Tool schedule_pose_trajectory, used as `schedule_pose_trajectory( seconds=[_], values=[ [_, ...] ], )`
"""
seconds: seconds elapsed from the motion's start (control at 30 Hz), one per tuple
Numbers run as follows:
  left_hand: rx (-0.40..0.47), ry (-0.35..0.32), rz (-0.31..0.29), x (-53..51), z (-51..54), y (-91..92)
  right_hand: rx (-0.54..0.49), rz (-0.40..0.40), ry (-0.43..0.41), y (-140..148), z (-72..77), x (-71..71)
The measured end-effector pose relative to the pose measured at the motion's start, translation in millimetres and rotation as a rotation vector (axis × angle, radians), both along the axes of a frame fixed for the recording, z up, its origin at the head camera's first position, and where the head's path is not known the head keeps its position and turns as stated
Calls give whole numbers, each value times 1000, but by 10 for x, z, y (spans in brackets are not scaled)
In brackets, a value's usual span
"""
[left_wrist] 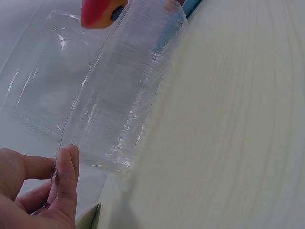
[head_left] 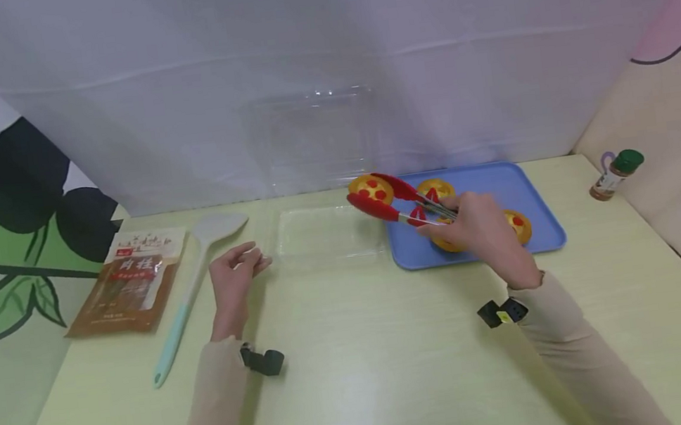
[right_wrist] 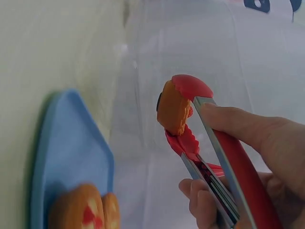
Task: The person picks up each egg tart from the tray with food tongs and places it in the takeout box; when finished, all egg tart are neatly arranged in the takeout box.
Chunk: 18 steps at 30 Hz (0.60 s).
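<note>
- Grips the tongs (head_left: 381,210) in the right hand (head_left: 476,228), clamping the tips on one tart (head_left: 371,189).
- Holds that tart up off the tray (head_left: 544,216), near the right end of the clear box (left_wrist: 114,95).
- Pinches the box's rim between thumb and fingers of the left hand (head_left: 235,271).
- Seems partway along: has one tart raised, is yet to release it, and can count other tarts (head_left: 517,226) on the tray.
- Shows, in the tart, a thick, golden round with red spots, perhaps foam.
- Sets scalloped red tips and shiny metal against smooth blue plastic with rounded corners, and thin, glossy box walls below an upright lid (head_left: 318,137).
</note>
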<state>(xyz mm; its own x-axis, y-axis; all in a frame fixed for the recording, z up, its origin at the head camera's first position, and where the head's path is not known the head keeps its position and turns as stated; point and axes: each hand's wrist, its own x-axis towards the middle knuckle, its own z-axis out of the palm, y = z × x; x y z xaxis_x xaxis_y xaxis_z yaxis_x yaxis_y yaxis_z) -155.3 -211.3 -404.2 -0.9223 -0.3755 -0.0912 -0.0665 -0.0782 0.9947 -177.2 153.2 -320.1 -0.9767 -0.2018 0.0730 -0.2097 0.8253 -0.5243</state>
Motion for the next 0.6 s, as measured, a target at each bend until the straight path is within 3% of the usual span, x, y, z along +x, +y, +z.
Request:
schedule_pose_trajectory(
  seconds=[0.1, 0.33, 0.6],
  values=[
    [3, 9, -1, -4, -2, -8, 5, 50, -7, -218, -56, -22],
    [7, 4, 3, -14, -2, -11, -28, 89, -124, -654, -91, -83],
    [26, -14, 13, -18, 12, 9, -11, 164, -121, -999, -133, -129]
  ],
)
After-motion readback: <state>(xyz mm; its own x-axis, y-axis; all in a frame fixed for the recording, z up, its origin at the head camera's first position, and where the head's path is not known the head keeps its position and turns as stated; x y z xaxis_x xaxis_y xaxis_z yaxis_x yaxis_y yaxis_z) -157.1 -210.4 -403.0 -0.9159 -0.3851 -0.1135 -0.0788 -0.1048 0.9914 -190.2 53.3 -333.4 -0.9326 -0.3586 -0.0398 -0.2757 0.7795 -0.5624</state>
